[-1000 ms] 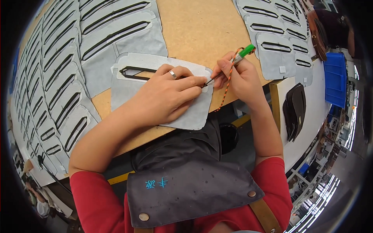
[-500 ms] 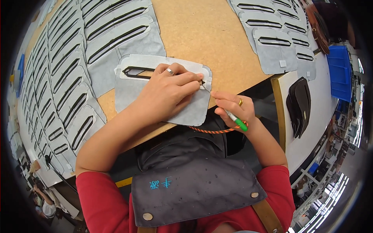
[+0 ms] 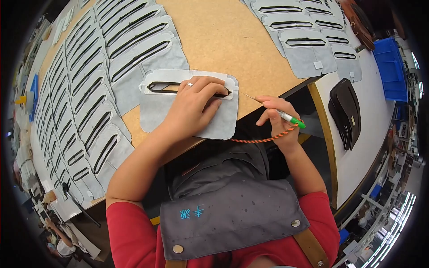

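Grey panel (image 3: 158,111) flat on the tan work board (image 3: 223,42), near its front edge, with a dark-edged slot along the upper part. Left hand (image 3: 192,107) palm-down over the middle of it, fingers loosely spread and bent, reaching rightward across the slot; forearm slanting up from lower left, elbow out to the side. Right hand (image 3: 280,130) off the panel, to the right of it, narrowed around a white-and-green-handled tool (image 3: 291,119); wrist raised, thumb below, index finger above, thin metal shaft angled up and left. Tip just beside the panel's right edge; contact impossible to tell. Orange-and-black cord (image 3: 266,140) sagging from the handle toward the panel's lower right corner. Overlapping rows of similar panels (image 3: 127,96) to the left.
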`<state>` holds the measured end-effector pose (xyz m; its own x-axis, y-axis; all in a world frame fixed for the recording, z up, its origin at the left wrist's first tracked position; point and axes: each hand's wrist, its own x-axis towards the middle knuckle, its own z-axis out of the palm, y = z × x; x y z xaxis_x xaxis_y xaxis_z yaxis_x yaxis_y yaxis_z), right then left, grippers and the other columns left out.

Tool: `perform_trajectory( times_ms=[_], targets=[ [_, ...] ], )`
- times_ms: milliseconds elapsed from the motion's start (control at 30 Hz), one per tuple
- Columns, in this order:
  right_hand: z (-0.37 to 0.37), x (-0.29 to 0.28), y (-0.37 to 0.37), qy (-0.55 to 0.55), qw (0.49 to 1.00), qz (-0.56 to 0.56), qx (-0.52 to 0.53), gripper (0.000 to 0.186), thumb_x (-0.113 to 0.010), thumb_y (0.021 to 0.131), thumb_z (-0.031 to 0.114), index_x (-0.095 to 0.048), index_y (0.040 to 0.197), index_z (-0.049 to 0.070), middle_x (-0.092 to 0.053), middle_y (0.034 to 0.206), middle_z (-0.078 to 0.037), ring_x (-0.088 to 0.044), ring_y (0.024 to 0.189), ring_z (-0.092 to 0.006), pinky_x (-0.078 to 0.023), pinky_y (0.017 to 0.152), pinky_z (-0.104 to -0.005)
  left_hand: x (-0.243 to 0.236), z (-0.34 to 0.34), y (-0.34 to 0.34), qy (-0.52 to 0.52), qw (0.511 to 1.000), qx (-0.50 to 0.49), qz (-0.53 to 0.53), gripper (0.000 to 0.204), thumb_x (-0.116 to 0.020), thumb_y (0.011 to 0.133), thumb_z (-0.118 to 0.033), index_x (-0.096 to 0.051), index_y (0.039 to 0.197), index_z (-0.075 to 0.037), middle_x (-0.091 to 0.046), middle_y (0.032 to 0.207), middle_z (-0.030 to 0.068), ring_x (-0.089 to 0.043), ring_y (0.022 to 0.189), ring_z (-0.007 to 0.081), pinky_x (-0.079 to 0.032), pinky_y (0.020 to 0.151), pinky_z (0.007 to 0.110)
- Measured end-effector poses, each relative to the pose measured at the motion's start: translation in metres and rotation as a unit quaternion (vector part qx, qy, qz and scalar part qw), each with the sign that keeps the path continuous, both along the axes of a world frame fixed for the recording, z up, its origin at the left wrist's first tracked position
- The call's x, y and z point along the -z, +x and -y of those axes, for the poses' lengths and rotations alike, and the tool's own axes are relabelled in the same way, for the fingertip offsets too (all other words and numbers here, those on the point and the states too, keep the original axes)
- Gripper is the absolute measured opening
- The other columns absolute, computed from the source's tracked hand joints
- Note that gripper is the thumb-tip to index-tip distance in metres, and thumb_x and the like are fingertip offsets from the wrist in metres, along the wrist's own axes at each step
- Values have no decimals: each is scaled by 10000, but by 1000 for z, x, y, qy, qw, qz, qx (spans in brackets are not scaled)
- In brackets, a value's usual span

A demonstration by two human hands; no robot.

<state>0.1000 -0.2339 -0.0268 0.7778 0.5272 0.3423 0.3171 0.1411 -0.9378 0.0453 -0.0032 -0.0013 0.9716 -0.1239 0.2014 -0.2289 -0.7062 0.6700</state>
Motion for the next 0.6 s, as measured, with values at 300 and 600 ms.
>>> perform_trajectory(
  times_ms=[300,600],
  targets=[
    [-15,1,-1,-50,999,17,-2,120,-524,921,51,-571,1011,-13,-619,1056,-185,-591,602,-116,-496,559,-216,1,4,-4,134,987,6,91,240,-629,744,-74,-623,980,-117,-572,971,-3,-529,923,201,-364,800,353],
    [-13,-2,-2,-52,998,-39,20,96,-541,916,60,-585,974,-2,-645,1013,-129,-574,604,-83,-475,526,-199,1,5,-9,90,989,86,85,234,-632,721,-75,-625,953,-101,-580,958,10,-534,899,207,-404,771,341]
  ],
)
